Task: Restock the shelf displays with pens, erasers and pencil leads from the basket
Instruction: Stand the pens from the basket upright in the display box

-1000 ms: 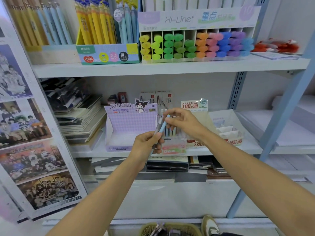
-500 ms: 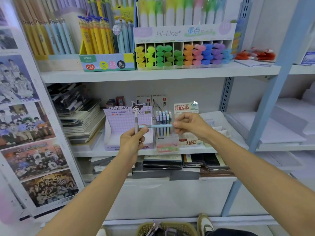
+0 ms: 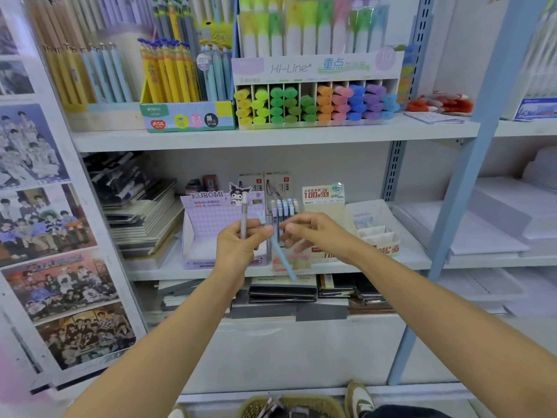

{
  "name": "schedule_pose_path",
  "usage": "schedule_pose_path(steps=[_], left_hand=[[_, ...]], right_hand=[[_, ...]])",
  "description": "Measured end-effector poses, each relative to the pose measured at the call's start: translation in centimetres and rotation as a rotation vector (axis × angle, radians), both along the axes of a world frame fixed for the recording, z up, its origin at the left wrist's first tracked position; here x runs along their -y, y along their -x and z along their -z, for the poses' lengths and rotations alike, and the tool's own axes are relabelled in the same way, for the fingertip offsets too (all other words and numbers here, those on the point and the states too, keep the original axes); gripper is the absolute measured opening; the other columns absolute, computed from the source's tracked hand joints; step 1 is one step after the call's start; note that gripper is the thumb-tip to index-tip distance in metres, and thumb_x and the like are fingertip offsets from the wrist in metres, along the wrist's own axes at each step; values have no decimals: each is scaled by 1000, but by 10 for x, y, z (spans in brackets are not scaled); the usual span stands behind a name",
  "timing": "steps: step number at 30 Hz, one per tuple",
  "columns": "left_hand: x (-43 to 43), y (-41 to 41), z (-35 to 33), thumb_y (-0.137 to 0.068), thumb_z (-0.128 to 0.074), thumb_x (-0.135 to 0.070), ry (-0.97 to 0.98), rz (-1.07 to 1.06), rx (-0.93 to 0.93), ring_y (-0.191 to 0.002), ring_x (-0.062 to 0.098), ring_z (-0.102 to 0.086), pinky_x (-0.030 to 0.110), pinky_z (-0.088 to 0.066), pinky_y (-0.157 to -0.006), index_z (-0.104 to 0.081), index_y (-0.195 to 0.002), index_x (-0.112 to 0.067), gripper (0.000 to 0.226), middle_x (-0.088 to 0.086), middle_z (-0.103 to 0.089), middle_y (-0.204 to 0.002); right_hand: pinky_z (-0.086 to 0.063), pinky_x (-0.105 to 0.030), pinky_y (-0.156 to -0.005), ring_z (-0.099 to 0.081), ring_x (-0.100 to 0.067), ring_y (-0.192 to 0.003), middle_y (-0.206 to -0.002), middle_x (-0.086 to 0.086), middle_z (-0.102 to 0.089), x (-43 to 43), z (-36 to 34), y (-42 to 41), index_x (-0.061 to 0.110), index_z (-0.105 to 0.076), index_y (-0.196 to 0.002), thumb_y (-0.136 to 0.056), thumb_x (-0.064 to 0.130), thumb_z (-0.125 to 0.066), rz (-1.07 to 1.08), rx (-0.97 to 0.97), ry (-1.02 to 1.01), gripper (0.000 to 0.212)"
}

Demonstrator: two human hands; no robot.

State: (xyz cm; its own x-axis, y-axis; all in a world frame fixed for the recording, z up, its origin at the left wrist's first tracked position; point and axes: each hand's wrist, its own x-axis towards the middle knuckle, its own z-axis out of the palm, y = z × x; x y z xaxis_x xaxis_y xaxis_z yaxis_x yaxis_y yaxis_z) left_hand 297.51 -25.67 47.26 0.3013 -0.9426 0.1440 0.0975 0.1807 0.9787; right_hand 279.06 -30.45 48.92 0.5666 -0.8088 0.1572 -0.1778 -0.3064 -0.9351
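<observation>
My left hand [image 3: 241,247] grips a grey pen [image 3: 243,212] upright in front of the middle shelf. Its fingertips also pinch a light blue pen [image 3: 281,257] that slants down to the right. My right hand [image 3: 313,235] hovers just right of the blue pen with loosely curled, blurred fingers and holds nothing that I can see. Behind the hands stand the purple Kuromi display box [image 3: 211,221], a small rack of blue pens [image 3: 284,206] and a pencil lead display [image 3: 324,194]. The woven basket [image 3: 331,407] sits on the floor at the bottom edge.
The upper shelf carries yellow and blue pens in a box [image 3: 187,116] and a Hi-Line highlighter display [image 3: 316,95]. Stacked notebooks [image 3: 144,218] lie at the left of the middle shelf. A blue upright post [image 3: 470,164] runs on the right. A shoe [image 3: 358,398] stands beside the basket.
The blue pen has swung from level between both hands to a downward slant at my left fingertips. My right hand has come off it. The view has tilted upward slightly.
</observation>
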Motion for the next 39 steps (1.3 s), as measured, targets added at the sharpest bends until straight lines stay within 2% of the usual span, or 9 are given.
schedule_pose_path(steps=[3,8,11,13,17,21,26,34,39], left_hand=[[0,8,-1,-74,-81,-6,52,60,68,-46,-2,-56,10,-43,-45,-66,-86,-6,19,-8,-66,-57],[3,15,1,-75,-79,-4,82,116,108,-63,9,-68,14,-52,-59,-66,-85,-7,17,-4,-68,-60],[4,16,0,-85,-73,-16,28,128,105,-52,1,-56,14,-42,-46,-67,-95,-9,14,-5,-64,-64],[8,16,1,-96,-59,-18,-41,156,38,-55,6,-45,19,-33,-46,-68,-103,-8,16,4,-58,-76],[12,11,6,-103,-39,-10,-71,185,34,-57,10,-43,19,-39,-49,-65,-115,-11,29,4,-51,-73],[16,3,14,-104,-41,-16,-45,180,54,-52,11,-42,17,-37,-45,-63,-119,-23,27,3,-49,-69],[27,0,23,-103,-39,-7,-133,151,52,-55,12,-41,15,-36,-44,-57,-117,-11,23,4,-53,-72],[37,-2,35,-99,-54,-16,-91,210,63,-59,11,-47,20,-45,-57,-67,-115,-17,21,-1,-53,-66],[37,-2,36,-99,-51,-10,-101,220,45,-58,9,-47,19,-43,-56,-64,-119,-11,23,-1,-55,-68]], right_hand=[[-57,-26,-67,-66,-15,-79,-95,-9,-70,1,-16,-11,6,-65,-113,-92,20,-63,114,127,63,25],[-52,-19,-64,-64,-9,-71,-82,-2,-69,7,-26,-18,4,-70,-98,-84,15,-73,83,15,122,18],[-54,-19,-66,-66,-8,-71,-85,-4,-70,16,-25,-14,4,-68,-104,-90,13,-65,159,44,154,17],[-56,-21,-69,-68,-11,-75,-90,-7,-71,27,-26,-8,5,-66,-107,-94,12,-59,280,82,188,16],[-58,-24,-72,-69,-17,-78,-95,-16,-70,56,-23,5,3,-63,-103,-95,8,-56,531,208,263,11],[-59,-31,-77,-70,-22,-84,-93,-13,-68,78,-4,6,7,-64,-100,-95,8,-57,611,122,318,8],[-58,-33,-83,-67,-19,-87,-94,-8,-69,87,22,1,6,-66,-106,-95,8,-57,603,-58,431,14],[-57,-28,-85,-69,-11,-87,-94,-1,-70,91,9,4,10,-67,-107,-94,9,-60,386,-216,437,16],[-53,-30,-88,-63,-13,-90,-101,-3,-67,93,21,-1,12,-68,-105,-91,11,-63,531,-224,527,14]])
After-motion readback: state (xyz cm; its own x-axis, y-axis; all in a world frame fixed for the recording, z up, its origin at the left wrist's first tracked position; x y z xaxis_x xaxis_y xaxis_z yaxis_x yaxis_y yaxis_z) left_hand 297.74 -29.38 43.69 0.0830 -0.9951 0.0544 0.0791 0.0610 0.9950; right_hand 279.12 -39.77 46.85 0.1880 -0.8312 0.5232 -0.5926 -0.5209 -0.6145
